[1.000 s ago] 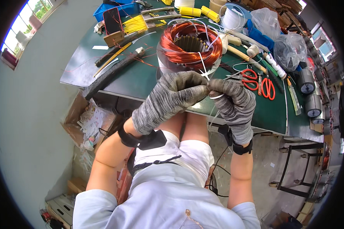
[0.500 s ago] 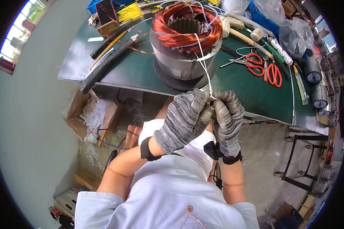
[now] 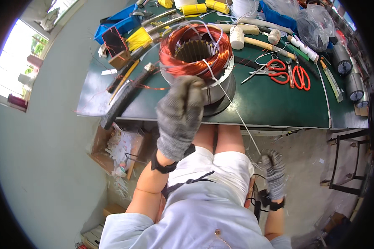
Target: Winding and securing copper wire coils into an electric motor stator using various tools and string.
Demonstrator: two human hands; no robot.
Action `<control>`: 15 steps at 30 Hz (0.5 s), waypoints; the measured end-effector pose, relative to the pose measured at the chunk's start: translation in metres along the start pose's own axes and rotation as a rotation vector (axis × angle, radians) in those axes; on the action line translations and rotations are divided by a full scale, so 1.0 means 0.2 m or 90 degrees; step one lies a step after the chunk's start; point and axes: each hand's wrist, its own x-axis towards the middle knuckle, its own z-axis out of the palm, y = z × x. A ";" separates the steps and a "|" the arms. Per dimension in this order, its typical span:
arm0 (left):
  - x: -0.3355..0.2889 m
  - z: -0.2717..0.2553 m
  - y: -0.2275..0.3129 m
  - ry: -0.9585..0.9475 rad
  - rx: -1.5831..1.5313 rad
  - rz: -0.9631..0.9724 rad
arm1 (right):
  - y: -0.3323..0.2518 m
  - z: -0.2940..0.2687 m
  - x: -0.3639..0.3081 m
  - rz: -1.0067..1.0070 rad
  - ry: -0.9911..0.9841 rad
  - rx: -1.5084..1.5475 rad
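Note:
A motor stator (image 3: pixel 214 94), a grey metal cylinder topped by a ring of copper windings (image 3: pixel 174 62), stands upright near the table's front edge. From the windings' front a white cord (image 3: pixel 232 103) runs in a straight line down past the table edge to my right hand (image 3: pixel 274 174). That hand, in a grey knit glove, is closed on the cord low at the right. My left hand (image 3: pixel 178 118), gloved alike, is raised in front of the stator's left side with its fingers closed. Whether anything is between those fingers is hidden.
On the green table (image 3: pixel 278 108), red-handled scissors (image 3: pixel 301 78), a mallet (image 3: pixel 239 38) and a cutter knife (image 3: pixel 331 83) lie to the right. A black-wrapped bar (image 3: pixel 126 99) is at the left. Below stands a carton (image 3: pixel 102 145) of scraps; a black metal frame (image 3: pixel 336 162) is at right.
My hands, together at the cord before, have parted. The right has drawn the cord down to the right; the left has moved up and left toward the stator. The view has shifted.

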 end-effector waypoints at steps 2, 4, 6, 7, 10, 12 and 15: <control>0.06 -0.07 -0.05 0.100 0.159 0.290 | -0.15 -0.05 0.22 -0.166 0.001 -0.139; 0.18 -0.08 0.02 0.069 0.413 0.381 | -0.37 -0.06 0.47 -0.343 0.041 -0.193; 0.26 -0.07 -0.04 0.011 0.572 0.450 | -0.60 0.02 0.68 -0.472 0.014 -0.143; 0.27 -0.07 -0.08 -0.035 0.529 0.484 | -0.68 0.06 0.77 -0.536 0.002 -0.105; 0.29 -0.02 -0.07 -0.119 0.479 0.421 | -0.70 0.18 1.04 -0.607 -0.055 0.024; 0.28 -0.03 -0.07 -0.101 0.461 0.421 | -0.69 0.22 1.14 -0.663 -0.172 0.101; 0.27 -0.04 -0.07 -0.144 0.442 0.384 | -0.68 0.25 1.11 -0.639 -0.157 0.113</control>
